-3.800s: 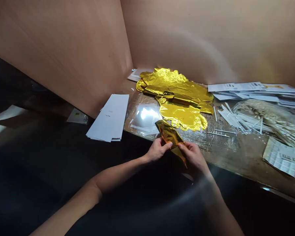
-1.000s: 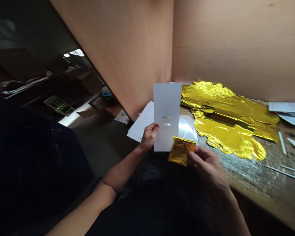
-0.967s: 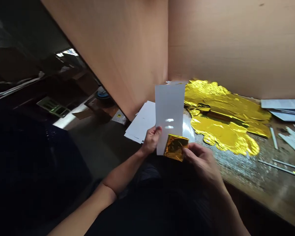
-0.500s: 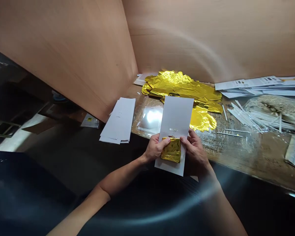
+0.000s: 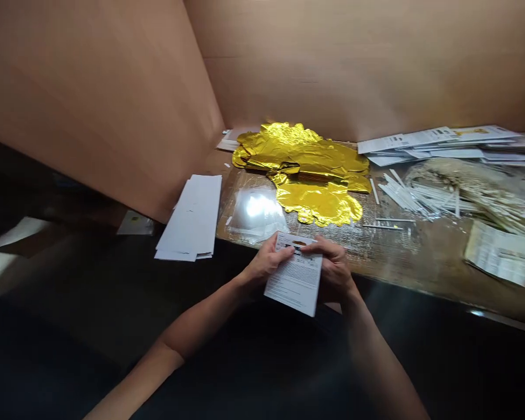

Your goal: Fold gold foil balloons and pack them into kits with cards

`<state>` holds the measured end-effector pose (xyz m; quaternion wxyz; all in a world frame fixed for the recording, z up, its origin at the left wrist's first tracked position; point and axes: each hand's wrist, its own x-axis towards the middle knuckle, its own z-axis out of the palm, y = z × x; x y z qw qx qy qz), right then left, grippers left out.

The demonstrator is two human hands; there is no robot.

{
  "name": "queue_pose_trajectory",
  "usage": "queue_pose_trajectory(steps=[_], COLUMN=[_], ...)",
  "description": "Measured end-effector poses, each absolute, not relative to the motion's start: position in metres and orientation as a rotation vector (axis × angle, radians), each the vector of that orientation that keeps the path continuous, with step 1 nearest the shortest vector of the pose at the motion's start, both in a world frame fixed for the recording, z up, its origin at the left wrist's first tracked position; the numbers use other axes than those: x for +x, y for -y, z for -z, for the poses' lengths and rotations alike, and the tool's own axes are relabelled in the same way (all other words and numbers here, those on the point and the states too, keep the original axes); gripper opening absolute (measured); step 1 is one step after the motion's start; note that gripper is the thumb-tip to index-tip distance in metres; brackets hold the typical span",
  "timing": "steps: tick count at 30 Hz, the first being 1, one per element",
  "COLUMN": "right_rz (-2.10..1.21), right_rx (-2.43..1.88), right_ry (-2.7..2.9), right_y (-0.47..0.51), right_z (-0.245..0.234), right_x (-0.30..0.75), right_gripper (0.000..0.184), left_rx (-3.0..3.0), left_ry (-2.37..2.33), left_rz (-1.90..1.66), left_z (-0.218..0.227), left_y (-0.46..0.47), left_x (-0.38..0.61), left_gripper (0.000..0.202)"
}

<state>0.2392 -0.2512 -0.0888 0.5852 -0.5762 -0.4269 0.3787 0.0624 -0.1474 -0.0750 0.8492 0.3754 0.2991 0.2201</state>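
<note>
A folded white card [image 5: 295,283] with printed text and a hanging slot at its top is in front of me, just off the table's front edge. My left hand [image 5: 269,261] grips its upper left side, thumb on the printed face. On the upper right, my right hand [image 5: 332,262] pinches the same card near the slot. The gold foil packet that lay on the card is hidden now. Beyond the hands lie flat gold foil balloons [image 5: 306,154] in a pile, and clear plastic sleeves [image 5: 256,216] are left of them.
White cards [image 5: 192,216] are stacked at the left table edge. White sticks [image 5: 402,195] lie at the right beside a plastic bag [image 5: 472,181] of sticks. Printed cards [image 5: 433,143] are piled at the back right. Brown panels [image 5: 354,70] wall the table in.
The card was unfolded with the gold foil packet showing on it; its upper half is now folded down over the packet. The view has shifted slightly to the right.
</note>
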Motion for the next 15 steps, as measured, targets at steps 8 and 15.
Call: queue_pose_trajectory(steps=[8, 15], right_rz=[-0.076, -0.24], right_rx=[-2.441, -2.867], right_ry=[1.412, 1.677], right_y=[0.278, 0.273], right_z=[0.085, 0.098], right_x=[0.427, 0.401], right_gripper=[0.029, 0.032], left_rx=[0.611, 0.6], left_ry=[-0.676, -0.701], left_rz=[-0.44, -0.504], left_z=[0.092, 0.091], left_y=[0.118, 0.119], left_x=[0.065, 0.07], left_gripper=[0.04, 0.031])
